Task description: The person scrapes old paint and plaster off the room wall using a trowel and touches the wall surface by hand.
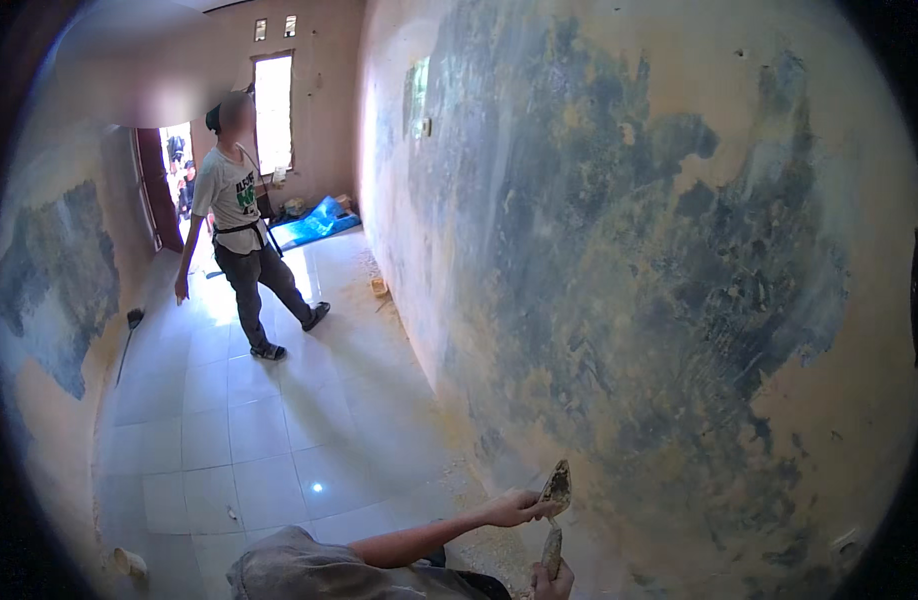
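Note:
My right hand [553,581] is closed around the handle of a pointed trowel [552,551] at the bottom of the picture. The metal blade points up and carries dark residue. My left hand [520,508] reaches across from the left and has its fingers on the lower edge of the blade. Both hands are beside a wall [579,300] with large grey-blue patches where the pale surface coat is gone.
A person [238,195] in a light T-shirt stands on the tiled floor [260,480]. A blue sheet [316,223] lies below the window. A broom [133,322] leans at the left wall, a pale container [129,562] lies lower left, and debris runs along the right wall's foot.

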The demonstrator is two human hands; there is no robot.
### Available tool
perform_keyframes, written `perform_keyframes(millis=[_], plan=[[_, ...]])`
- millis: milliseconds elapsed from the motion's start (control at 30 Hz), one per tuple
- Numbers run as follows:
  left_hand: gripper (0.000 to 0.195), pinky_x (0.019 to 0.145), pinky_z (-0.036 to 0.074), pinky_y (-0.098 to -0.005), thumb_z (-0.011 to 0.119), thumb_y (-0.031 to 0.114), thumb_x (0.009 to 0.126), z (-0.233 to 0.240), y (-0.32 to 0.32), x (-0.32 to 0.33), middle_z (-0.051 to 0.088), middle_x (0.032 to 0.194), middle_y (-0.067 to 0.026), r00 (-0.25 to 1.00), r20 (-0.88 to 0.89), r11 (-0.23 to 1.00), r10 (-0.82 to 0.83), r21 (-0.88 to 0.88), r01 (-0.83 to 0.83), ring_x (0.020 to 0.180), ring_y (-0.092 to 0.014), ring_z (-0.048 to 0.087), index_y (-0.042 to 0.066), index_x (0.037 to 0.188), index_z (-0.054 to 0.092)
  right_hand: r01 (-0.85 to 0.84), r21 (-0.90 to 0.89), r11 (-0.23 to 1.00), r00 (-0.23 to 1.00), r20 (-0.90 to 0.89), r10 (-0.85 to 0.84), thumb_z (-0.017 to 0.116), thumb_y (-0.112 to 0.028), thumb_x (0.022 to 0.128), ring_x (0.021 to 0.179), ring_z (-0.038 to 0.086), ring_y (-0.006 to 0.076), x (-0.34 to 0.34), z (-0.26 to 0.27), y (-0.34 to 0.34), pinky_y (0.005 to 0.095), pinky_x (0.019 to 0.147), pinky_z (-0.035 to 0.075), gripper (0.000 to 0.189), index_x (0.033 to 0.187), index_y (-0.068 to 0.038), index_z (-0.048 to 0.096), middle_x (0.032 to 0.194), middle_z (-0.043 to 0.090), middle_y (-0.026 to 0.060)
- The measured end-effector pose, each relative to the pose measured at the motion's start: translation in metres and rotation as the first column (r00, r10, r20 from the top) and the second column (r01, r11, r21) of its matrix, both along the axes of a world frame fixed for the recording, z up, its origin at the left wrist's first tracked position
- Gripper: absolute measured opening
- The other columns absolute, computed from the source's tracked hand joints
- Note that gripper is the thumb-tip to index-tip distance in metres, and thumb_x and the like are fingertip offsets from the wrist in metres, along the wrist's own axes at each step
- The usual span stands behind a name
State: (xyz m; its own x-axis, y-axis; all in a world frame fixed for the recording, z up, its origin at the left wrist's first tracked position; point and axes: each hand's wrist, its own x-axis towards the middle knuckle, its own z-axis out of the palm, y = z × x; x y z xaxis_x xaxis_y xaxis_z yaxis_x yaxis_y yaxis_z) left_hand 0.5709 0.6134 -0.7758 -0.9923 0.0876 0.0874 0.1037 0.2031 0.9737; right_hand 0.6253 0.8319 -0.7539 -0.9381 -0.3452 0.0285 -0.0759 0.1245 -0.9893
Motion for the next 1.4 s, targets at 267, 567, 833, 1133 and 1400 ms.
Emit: perform_keyframes(millis=[267,567,833,1133,1400], plan=[[0.048,0.064,0.047,-0.0356,0.047,0.043,0.102,0.049,-0.007,0.005,0.064,0.076,-0.0123,0.983,-0.145,0.993,0.113,-0.002,-0.114,0.070,-0.018,0.060,-0.002,0.097,0.065,-0.022,0.062,0.998,0.992,-0.122,0.029,0.067,-0.023,0.087,0.058,0.049,0.0128,0.018,0.036,-0.005,0.0302,0.055,0.043,0.023,0.085,-0.003,0.056,0.066,0.051,0.0024],[0.046,0.066,0.049,-0.0401,0.046,0.040,0.102,0.065,0.009,-0.014,0.065,0.073,-0.0155,0.892,-0.372,0.963,0.259,0.030,-0.267,0.070,-0.029,0.065,-0.001,0.091,0.064,-0.025,-0.029,0.999,0.988,-0.154,0.020,0.062,-0.014,0.084,0.053,0.054,0.0114,0.030,0.021,-0.014,0.0269,0.049,0.045,0.022,0.097,-0.002,0.048,0.066,0.052,0.0040],[0.043,0.069,0.053,-0.0343,0.044,0.038,0.104,0.083,0.018,-0.025,0.069,0.090,-0.0101,0.963,-0.199,0.972,-0.182,0.113,0.207,0.076,-0.018,0.064,0.003,0.115,0.066,0.096,-0.199,0.975,0.993,-0.046,-0.107,0.062,-0.016,0.084,0.057,0.052,0.0103,0.013,-0.003,0.003,0.0266,0.052,0.044,0.033,0.112,-0.002,0.051,0.073,0.053,0.0016],[0.040,0.056,0.046,-0.0299,0.050,0.030,0.102,0.083,-0.009,-0.024,0.059,0.064,-0.0046,0.959,-0.198,0.979,-0.204,-0.013,0.206,0.058,-0.012,0.055,-0.002,0.084,0.064,0.166,0.009,0.986,0.957,-0.243,-0.159,0.062,-0.022,0.088,0.061,0.047,0.0083,0.024,0.030,-0.024,0.0261,0.054,0.040,0.026,0.098,0.000,0.052,0.069,0.049,-0.0002],[0.046,0.053,0.041,-0.0366,0.048,0.033,0.102,0.178,0.048,-0.082,0.054,0.060,-0.0158,0.842,-0.485,0.972,-0.236,-0.137,0.194,0.054,-0.023,0.053,-0.002,0.074,0.059,0.341,-0.073,0.937,0.858,-0.383,-0.342,0.058,-0.023,0.092,0.055,0.048,0.0134,-0.005,0.086,-0.004,0.0317,0.051,0.040,0.027,0.102,0.002,0.051,0.060,0.047,0.0081]])
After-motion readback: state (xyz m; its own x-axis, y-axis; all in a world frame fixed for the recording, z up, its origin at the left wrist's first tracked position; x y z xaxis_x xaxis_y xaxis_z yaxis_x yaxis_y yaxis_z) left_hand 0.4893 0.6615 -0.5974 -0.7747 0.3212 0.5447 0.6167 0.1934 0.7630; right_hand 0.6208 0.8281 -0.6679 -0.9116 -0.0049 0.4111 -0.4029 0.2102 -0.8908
